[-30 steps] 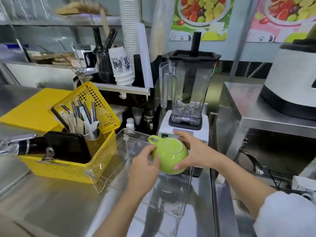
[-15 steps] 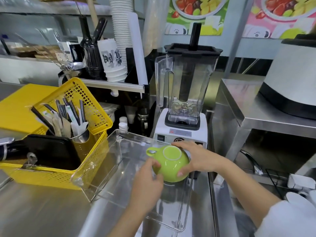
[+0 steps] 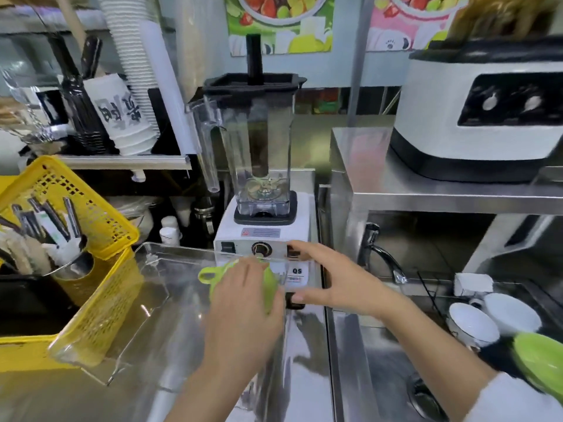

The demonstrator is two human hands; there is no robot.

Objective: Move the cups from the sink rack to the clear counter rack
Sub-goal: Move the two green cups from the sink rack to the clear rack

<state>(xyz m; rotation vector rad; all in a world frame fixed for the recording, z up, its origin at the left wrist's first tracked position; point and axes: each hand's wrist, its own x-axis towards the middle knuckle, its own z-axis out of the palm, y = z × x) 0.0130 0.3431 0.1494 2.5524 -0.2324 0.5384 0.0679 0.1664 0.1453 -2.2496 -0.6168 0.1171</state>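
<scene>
Steel counter; raised steel shelf; fruit posters on the pale wall

Both bare forearms reach up from the bottom of the frame toward its centre. The left hand lies palm down, fingers curled over the upside-down lime-green ceramic cup it grips. The right hand, just to the right, is spread wide, fingers extended and parted, touching nothing visible, its white sleeve at lower right.
</scene>
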